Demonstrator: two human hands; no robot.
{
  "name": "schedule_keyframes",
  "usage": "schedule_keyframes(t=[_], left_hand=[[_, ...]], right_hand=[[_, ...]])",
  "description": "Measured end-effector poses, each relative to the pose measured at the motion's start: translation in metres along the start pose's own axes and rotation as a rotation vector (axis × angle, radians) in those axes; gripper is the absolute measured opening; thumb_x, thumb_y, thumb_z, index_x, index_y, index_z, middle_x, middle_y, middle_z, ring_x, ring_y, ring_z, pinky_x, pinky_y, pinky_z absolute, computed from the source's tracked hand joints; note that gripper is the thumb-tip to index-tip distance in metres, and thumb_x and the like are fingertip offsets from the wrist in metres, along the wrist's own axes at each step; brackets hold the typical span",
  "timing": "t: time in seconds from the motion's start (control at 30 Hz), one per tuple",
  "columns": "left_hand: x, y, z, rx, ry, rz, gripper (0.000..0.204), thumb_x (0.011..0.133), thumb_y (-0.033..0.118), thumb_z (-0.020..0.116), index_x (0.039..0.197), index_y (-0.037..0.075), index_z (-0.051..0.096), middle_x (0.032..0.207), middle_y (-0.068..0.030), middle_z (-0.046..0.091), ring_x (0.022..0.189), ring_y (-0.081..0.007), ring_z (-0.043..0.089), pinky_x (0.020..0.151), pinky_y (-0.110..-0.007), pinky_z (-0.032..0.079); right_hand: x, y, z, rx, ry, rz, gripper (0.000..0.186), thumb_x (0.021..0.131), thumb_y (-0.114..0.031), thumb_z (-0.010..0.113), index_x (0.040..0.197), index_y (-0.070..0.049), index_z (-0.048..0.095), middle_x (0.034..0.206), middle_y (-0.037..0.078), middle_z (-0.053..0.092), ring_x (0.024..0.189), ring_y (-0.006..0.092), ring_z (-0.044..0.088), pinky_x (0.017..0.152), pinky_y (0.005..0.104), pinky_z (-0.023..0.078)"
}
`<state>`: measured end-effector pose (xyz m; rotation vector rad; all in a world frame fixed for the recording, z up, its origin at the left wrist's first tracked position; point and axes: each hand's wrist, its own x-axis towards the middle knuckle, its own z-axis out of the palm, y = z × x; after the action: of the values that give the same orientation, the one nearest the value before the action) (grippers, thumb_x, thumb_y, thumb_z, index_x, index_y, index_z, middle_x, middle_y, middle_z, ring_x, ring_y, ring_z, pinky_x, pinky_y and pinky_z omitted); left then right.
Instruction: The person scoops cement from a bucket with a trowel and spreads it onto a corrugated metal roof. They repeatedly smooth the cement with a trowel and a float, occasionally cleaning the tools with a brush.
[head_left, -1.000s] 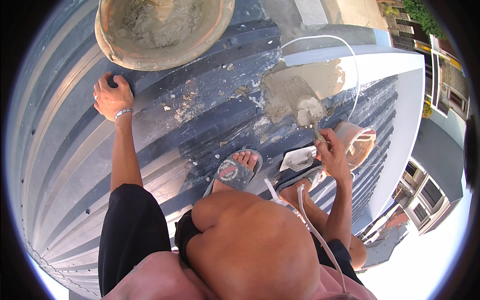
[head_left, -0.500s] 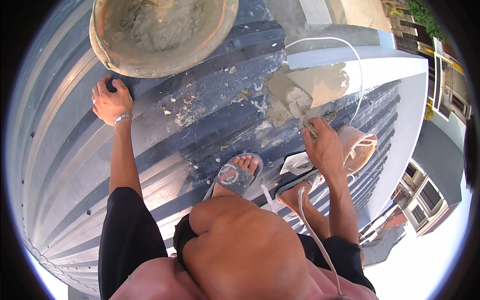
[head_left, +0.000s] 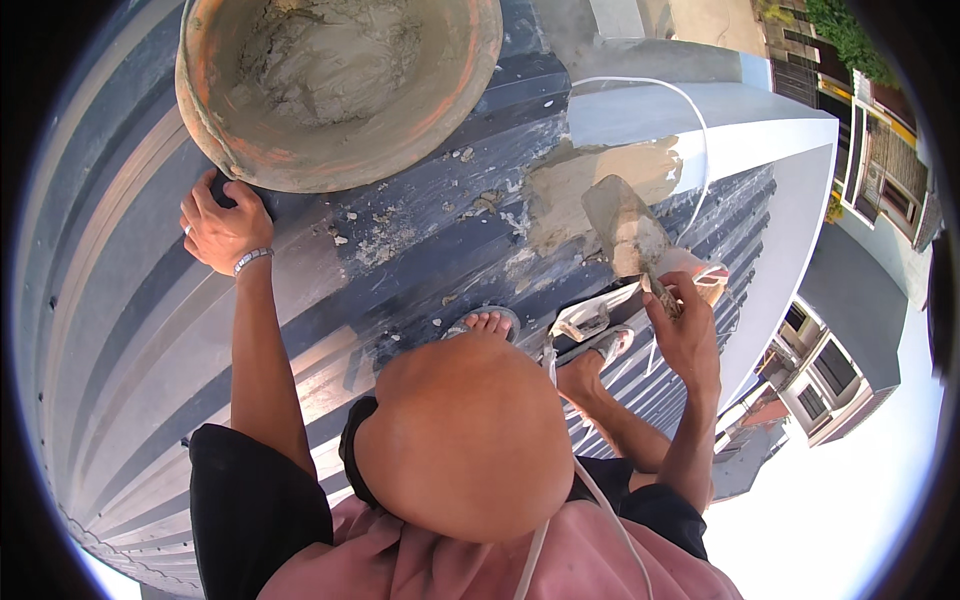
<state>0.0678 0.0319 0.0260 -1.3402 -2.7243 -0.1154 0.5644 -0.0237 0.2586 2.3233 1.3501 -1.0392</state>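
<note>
My right hand (head_left: 690, 335) is closed round the handle of a mortar-smeared trowel (head_left: 622, 222). Its blade points up and left, over the ribbed metal roof beside a patch of wet mortar (head_left: 555, 205) along the pale wall's foot. My left hand (head_left: 228, 228), with a ring and a metal bracelet, has its fingers bent over a roof rib, just below the rim of a large round basin (head_left: 350, 172). Grey wet mortar (head_left: 335, 65) fills the basin's middle. The fingertips of the left hand are partly hidden.
An orange bucket (head_left: 712, 280) stands behind my right hand. A pale tray-like thing (head_left: 590, 315) lies near my sandalled right foot (head_left: 600, 355). A white cable (head_left: 704, 140) loops over the low wall (head_left: 760, 125). Dried mortar crumbs (head_left: 390, 230) litter the roof. Houses (head_left: 840, 370) stand beyond the edge.
The trowel has come off the mortar patch, moving right and turning in my right hand. My left hand stays at the rib by the basin. The view has shifted slightly.
</note>
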Motion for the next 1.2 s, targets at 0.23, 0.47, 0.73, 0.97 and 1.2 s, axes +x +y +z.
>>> schedule_keyframes(t=[0.23, 0.47, 0.73, 0.97, 1.2], left_hand=[[0.005, 0.005, 0.003, -0.005, -0.034, 0.04, 0.04, 0.09, 0.031, 0.062, 0.128, 0.023, 0.074, 0.137, -0.004, 0.068, 0.135, -0.028, 0.058, 0.111, -0.048, 0.041], [0.007, 0.007, 0.0, 0.023, -0.079, 0.008, 0.042, 0.091, 0.032, 0.062, 0.13, 0.025, 0.072, 0.141, -0.0038, 0.066, 0.138, -0.028, 0.055, 0.112, -0.049, 0.04], [0.004, 0.002, 0.001, 0.041, -0.041, 0.034, 0.041, 0.092, 0.034, 0.062, 0.13, 0.024, 0.073, 0.138, -0.0034, 0.068, 0.137, -0.0276, 0.057, 0.112, -0.048, 0.04], [0.005, 0.007, 0.006, 0.034, -0.03, 0.021, 0.042, 0.092, 0.036, 0.06, 0.13, 0.024, 0.075, 0.14, -0.0032, 0.068, 0.137, -0.0266, 0.058, 0.113, -0.048, 0.041], [0.009, -0.001, 0.011, 0.082, -0.011, 0.02, 0.044, 0.093, 0.04, 0.059, 0.131, 0.026, 0.075, 0.143, -0.0025, 0.068, 0.14, -0.0268, 0.057, 0.116, -0.048, 0.04]], right_hand=[[0.058, -0.038, -0.044, -0.379, -0.037, -0.363, 0.028, 0.102, -0.021, 0.069, 0.119, 0.002, 0.067, 0.096, 0.029, 0.073, 0.092, 0.0466, 0.072, 0.084, 0.0494, 0.055], [0.112, -0.119, -0.031, -0.812, -0.274, -0.39, 0.025, 0.101, -0.021, 0.065, 0.102, 0.005, 0.066, 0.091, 0.031, 0.072, 0.093, 0.0513, 0.07, 0.087, 0.0578, 0.054], [0.109, -0.084, -0.029, -0.646, -0.201, -0.395, 0.026, 0.105, -0.018, 0.064, 0.123, -0.001, 0.058, 0.111, 0.027, 0.073, 0.105, 0.0485, 0.07, 0.091, 0.0553, 0.054], [0.131, 0.094, -0.018, -0.448, -0.143, -0.373, 0.03, 0.106, -0.019, 0.066, 0.135, -0.015, 0.06, 0.13, 0.01, 0.071, 0.128, 0.0327, 0.066, 0.118, 0.058, 0.037], [0.184, 0.071, -0.017, -0.576, -0.272, -0.456, 0.029, 0.104, -0.021, 0.069, 0.133, -0.022, 0.065, 0.135, 0.003, 0.069, 0.13, 0.0289, 0.064, 0.124, 0.0669, 0.023]])
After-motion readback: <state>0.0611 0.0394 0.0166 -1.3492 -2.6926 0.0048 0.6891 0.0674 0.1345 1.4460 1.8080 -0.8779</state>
